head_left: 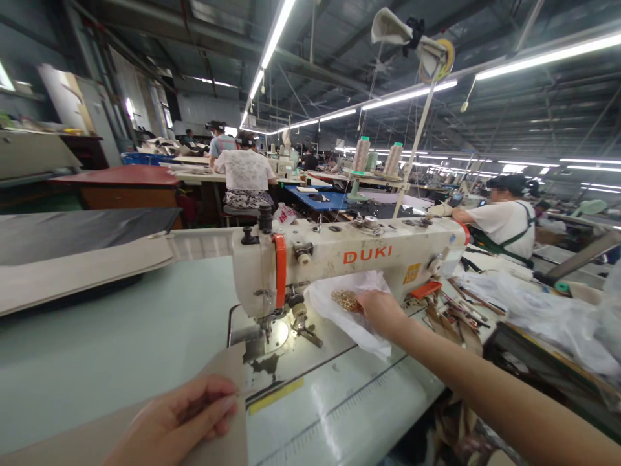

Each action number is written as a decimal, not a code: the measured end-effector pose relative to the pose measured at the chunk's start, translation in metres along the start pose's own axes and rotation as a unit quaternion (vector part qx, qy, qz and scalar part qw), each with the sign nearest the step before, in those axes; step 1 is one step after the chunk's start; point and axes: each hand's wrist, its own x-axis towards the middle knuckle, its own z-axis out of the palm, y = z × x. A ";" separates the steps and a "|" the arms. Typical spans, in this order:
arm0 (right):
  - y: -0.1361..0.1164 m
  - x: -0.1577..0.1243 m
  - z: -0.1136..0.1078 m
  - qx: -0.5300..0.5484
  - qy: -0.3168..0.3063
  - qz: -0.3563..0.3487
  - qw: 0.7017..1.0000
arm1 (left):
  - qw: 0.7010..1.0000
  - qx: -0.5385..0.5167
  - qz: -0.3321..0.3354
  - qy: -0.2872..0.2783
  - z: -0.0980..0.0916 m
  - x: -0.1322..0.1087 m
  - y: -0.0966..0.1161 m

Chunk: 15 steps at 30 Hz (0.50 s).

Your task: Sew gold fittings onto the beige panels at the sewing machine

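1. Long factory hall with rows of sewing desks under strip lights; a co-worker point(504, 223) in a white shirt and green apron off to the right, more seated workers farther back.
2. Pale green desk point(121, 343) under a white sewing machine point(349, 259), with a thread cone point(361, 154) on a stand behind it.
3. Left hand point(169, 421) at the lower left, fingers closed in a pinch on a beige piece of material point(226, 401).
4. Beige piece lying on the desk just in front of the needle, its edge near the needle plate point(276, 336), apparently not under the needle.
5. Right hand point(381, 310) closed around a clear plastic bag point(349, 317) above the machine bed, with gold metal rings point(346, 300) bunched inside.
6. Pile of brown and beige strips point(460, 323) on the desk right of the machine.
7. Long beige strip point(72, 272) lying flat at the far left of the desk.
8. Stitching on the beige piece: too small to tell, so finished and remaining sewing both unclear. Gold rings bagged, none visibly attached.
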 end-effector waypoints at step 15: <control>0.001 -0.015 -0.011 0.391 0.130 -0.026 0.911 | 0.991 -0.054 0.062 -0.107 -0.007 -0.009 0.040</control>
